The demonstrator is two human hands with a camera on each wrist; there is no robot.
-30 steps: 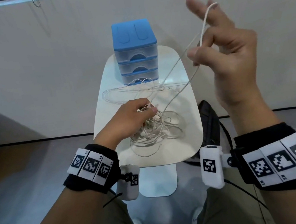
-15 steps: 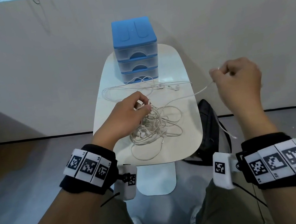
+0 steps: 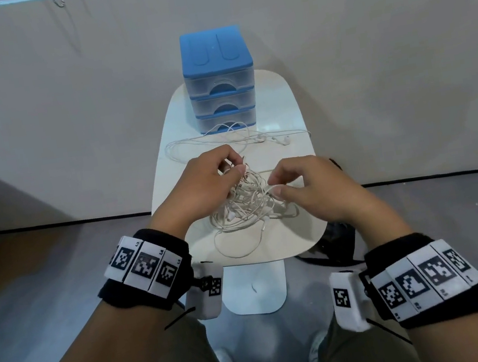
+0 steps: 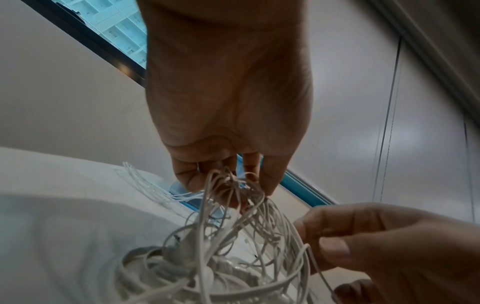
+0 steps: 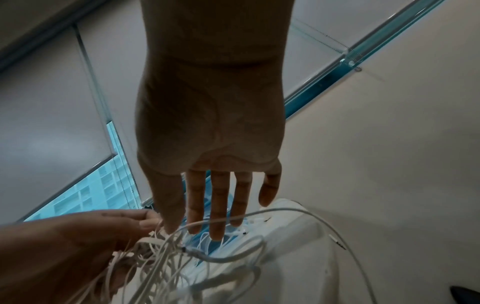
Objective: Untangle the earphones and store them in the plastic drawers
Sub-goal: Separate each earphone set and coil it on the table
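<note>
A knot of white earphone cords (image 3: 251, 207) lies mid-table on the small white table (image 3: 304, 233). My left hand (image 3: 235, 167) pinches the top of the knot and holds it slightly raised; the left wrist view shows its fingertips (image 4: 228, 181) buried in the cords (image 4: 233, 236). My right hand (image 3: 274, 186) meets the knot from the right, thumb and forefinger nipping one cord. One separate earphone set (image 3: 256, 139) lies spread out in front of the blue-topped plastic drawers (image 3: 219, 81), whose three drawers are closed.
The drawers stand at the table's far end against a pale wall. A black bag (image 3: 340, 246) sits on the floor right of the table, beside its white base (image 3: 254, 290). A cord's jack plug (image 5: 336, 241) hangs over the table's right side.
My right hand dropped from high up on the right, where it stretched a cord, down and left to the knot. The left hand stayed on the knot.
</note>
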